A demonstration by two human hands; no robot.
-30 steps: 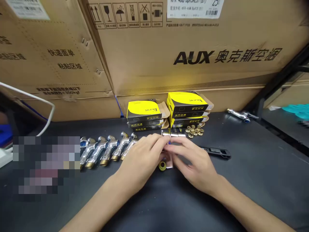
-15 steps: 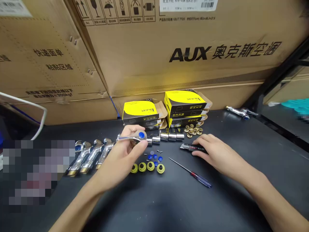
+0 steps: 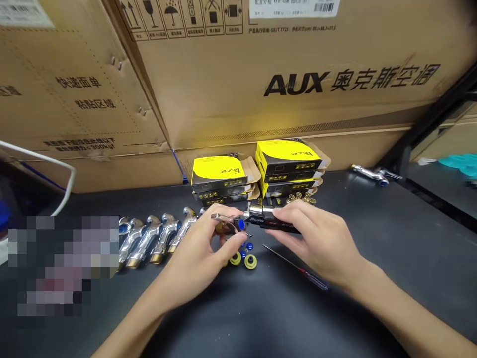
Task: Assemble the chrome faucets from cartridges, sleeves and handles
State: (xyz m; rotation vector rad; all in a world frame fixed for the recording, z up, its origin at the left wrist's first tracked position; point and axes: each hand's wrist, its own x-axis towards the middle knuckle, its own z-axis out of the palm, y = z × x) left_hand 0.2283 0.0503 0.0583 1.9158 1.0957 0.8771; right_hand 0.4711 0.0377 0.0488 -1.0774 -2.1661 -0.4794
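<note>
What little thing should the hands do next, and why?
Maybe the right hand could gently ease the front end of the black knife under the edge of the blue cap, because that end is close to it, and the left hand holds the chrome handle.

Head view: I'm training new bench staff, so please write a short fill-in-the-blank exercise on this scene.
The left hand holds a shiny chrome metal lever whose round cap is ____.
The slim black utility knife in the right hand bears the word ____.
The row of curved chrome-and-brass faucet bodies is on the person's ____ side.
Missing words: blue; JINGPIN; left.
</note>
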